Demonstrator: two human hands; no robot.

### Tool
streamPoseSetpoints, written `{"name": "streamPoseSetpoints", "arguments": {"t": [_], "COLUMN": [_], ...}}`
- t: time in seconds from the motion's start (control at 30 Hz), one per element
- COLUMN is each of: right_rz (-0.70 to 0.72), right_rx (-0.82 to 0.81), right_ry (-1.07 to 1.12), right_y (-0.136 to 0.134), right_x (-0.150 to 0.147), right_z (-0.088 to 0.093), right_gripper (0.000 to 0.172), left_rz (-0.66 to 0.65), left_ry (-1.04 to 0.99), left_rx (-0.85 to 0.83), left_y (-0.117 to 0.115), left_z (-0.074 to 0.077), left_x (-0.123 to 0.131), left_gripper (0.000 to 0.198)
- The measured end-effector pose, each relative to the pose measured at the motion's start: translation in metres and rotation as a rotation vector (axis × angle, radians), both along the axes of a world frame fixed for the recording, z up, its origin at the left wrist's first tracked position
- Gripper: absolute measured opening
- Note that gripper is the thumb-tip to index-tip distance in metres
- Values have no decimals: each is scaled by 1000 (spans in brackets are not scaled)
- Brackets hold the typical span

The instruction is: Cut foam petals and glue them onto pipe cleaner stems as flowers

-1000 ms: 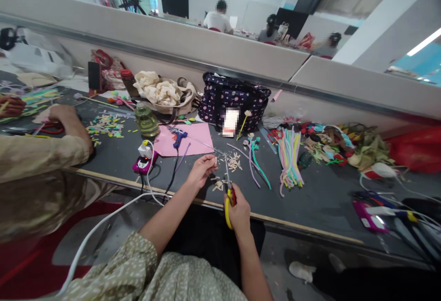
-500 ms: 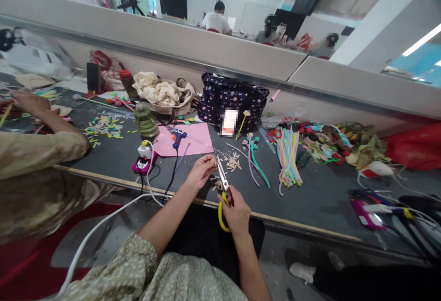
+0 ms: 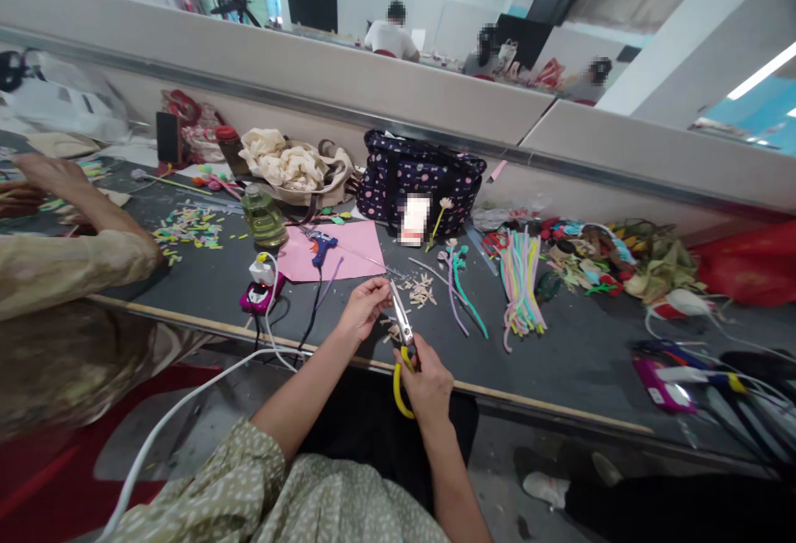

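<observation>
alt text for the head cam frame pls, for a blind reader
At a cluttered dark table, the person's right hand holds yellow-handled scissors, blades pointing at a small piece pinched in the left hand. Pipe cleaners, a pink sheet and a dotted bag lie behind; another person's sleeve rests at left.

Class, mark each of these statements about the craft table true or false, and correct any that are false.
1. The right hand holds yellow-handled scissors. True.
2. The left hand grips the blue glue gun. False: the glue gun lies on the pink sheet, apart from that hand.
3. A dotted dark bag stands at the back of the table. True.
4. The bundle of pastel pipe cleaners lies left of the pink sheet. False: it lies to the right.
5. The scissor blades point toward the left hand's fingertips. True.
</observation>
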State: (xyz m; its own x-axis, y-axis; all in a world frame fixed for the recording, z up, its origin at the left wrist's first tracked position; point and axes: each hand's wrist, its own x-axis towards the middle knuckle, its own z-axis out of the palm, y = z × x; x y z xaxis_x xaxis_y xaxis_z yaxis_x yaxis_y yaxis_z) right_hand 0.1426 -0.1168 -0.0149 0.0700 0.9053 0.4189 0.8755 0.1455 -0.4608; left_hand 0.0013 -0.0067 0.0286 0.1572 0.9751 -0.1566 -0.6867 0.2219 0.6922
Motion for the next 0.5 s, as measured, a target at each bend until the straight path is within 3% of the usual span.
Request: {"name": "streamPoseSetpoints", "arguments": {"t": [0.17, 0.37, 0.5], "right_rz": [16, 8, -6], "right_rx": [-18, -148, -203], "right_ry": [-22, 182, 196], "right_y": [0, 2, 0], "right_x": [2, 2, 3], "right_z": [1, 4, 9], "right_gripper": [46, 46, 49], "left_rz": [9, -6, -9], "left_ry": [33, 39, 32], "left_rx": [3, -13, -34], "left_y": [1, 2, 3], "left_z": [-2, -5, -4], "left_x": [0, -1, -2], "left_gripper": [29, 30, 30]}}
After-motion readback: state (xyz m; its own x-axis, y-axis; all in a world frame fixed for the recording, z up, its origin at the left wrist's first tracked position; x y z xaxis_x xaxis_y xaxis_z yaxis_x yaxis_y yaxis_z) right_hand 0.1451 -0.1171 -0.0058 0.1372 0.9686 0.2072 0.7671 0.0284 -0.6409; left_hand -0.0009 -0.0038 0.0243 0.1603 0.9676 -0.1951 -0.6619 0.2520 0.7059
